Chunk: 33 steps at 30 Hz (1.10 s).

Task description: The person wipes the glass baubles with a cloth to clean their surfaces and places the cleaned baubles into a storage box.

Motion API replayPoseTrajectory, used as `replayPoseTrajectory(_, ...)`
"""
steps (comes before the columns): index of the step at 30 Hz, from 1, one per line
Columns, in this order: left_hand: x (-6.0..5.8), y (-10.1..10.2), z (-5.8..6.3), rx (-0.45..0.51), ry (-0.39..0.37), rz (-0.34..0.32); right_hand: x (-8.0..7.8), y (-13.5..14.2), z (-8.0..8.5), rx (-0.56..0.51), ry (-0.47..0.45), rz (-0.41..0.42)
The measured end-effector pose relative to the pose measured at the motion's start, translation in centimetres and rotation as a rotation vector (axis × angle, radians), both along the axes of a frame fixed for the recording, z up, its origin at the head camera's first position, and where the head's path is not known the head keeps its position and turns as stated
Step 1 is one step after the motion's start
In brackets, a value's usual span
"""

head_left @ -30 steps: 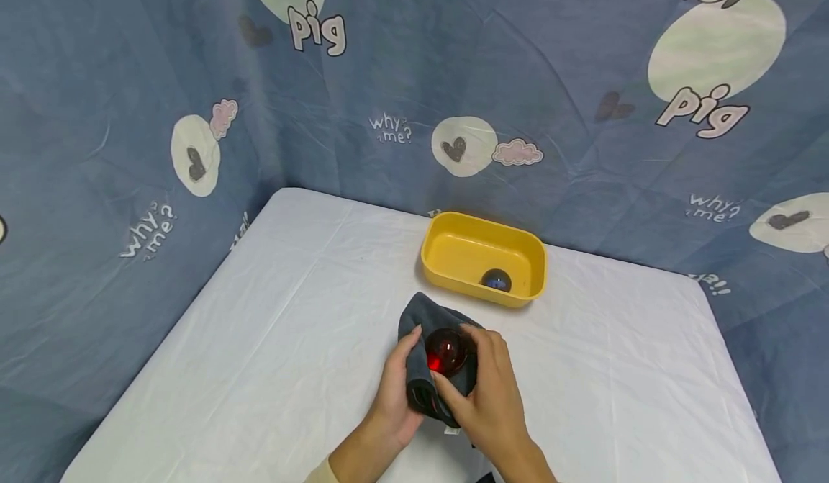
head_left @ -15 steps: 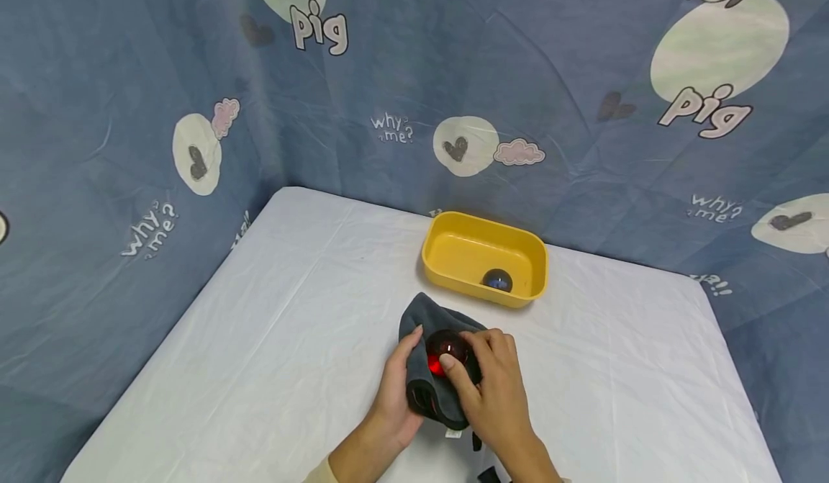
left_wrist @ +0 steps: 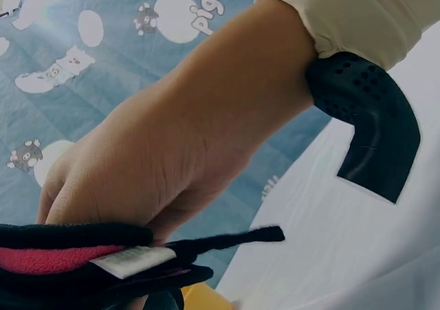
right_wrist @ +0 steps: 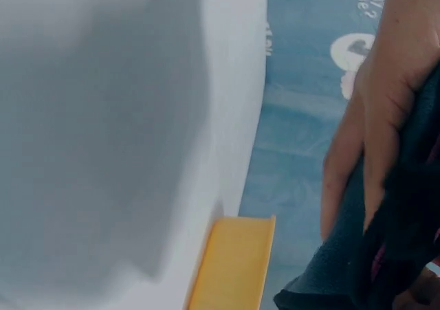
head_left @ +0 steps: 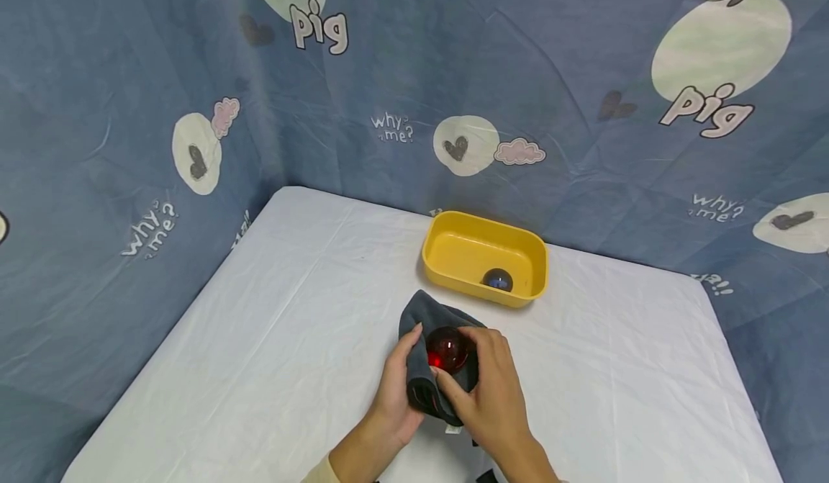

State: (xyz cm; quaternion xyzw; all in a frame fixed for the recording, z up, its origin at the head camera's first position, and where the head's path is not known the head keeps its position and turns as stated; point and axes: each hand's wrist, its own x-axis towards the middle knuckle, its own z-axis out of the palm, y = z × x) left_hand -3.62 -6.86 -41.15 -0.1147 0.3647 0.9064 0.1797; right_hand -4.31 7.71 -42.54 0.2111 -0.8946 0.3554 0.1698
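A dark grey-blue cloth (head_left: 421, 317) is bunched up above the white table, gripped from the left side by my left hand (head_left: 391, 389). Against the cloth lies a translucent red ball (head_left: 448, 346), pinched between the thumb and fingers of my right hand (head_left: 492, 389). In the left wrist view, the folded cloth (left_wrist: 69, 255) shows dark edging, pink lining, a white tag and a short black strap under the left hand (left_wrist: 124, 165). The right wrist view has the right hand (right_wrist: 385, 104) along the cloth (right_wrist: 337, 255), with most of the ball hidden.
Just beyond the hands stands a yellow tray (head_left: 447, 274) holding a dark blue translucent ball (head_left: 498, 280). A white cloth covers the table (head_left: 291, 339), and a printed blue curtain (head_left: 363, 80) hangs along its back and left sides.
The right thumb moved up over the red ball half a second ago and is now back at its lower edge. The left hand and the tray have stayed in place.
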Motion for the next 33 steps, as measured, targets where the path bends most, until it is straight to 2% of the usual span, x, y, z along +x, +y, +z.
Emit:
replayPoseTrajectory(9,0.03,0.08,0.14,-0.008,-0.013,-0.004,-0.26,0.15,-0.09,-0.020,0.034,-0.010)
replayPoseTrajectory(16,0.33,0.26,0.04,-0.028,-0.029,-0.001,-0.38,0.20,-0.19,0.012,0.003,-0.063)
replayPoseTrajectory(21,0.27,0.25,-0.11,-0.025,-0.031,-0.006,-0.16,0.07,-0.23,0.053,-0.059,-0.090)
replayPoseTrajectory(26,0.15,0.06,-0.14,-0.018,-0.019,-0.008,0.15,0.15,-0.14,0.092,-0.086,-0.047)
replayPoseTrajectory(33,0.16,0.03,-0.13,-0.011,0.000,-0.007,0.13,0.42,0.14,0.062,-0.005,0.019)
